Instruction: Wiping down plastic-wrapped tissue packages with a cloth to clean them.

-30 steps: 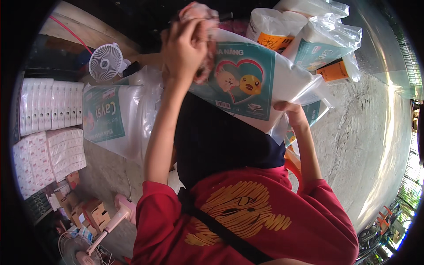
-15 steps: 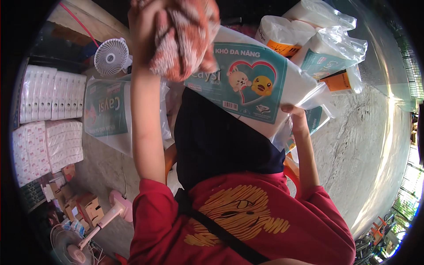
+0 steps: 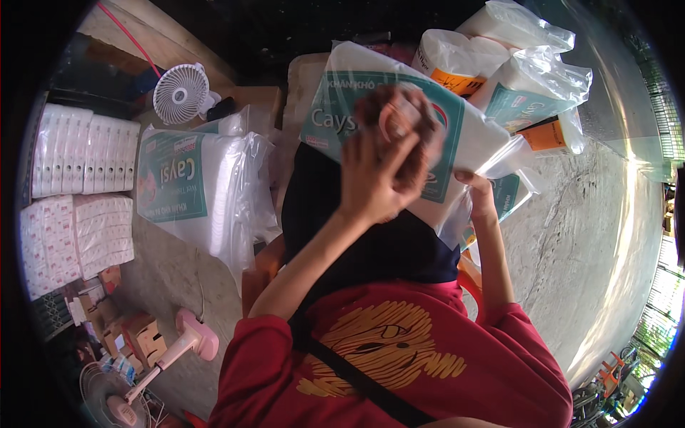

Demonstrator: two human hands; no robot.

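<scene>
A clear-wrapped pack of white wipes (image 3: 335,96) with a teal label lies tilted across my lap. My left hand (image 3: 374,178) is over the middle of it, closed on a reddish-brown cloth (image 3: 422,139) that presses against the label. Motion blurs the cloth and the fingertips. At the pack's lower right corner my right hand (image 3: 477,192) grips the plastic wrap, its thumb on top and its other fingers mostly hidden. Part of the label's picture is covered by the cloth.
More wrapped packs (image 3: 524,89) are piled at the far right, some with orange labels. Another teal-labelled pack (image 3: 189,171) stands at my left, near a small white fan (image 3: 180,94). Stacked white packages (image 3: 82,153) and a pink standing fan (image 3: 187,335) are farther left.
My left hand has come down and right with the cloth, from above the pack's far left end onto its label. My right hand keeps its hold at the corner.
</scene>
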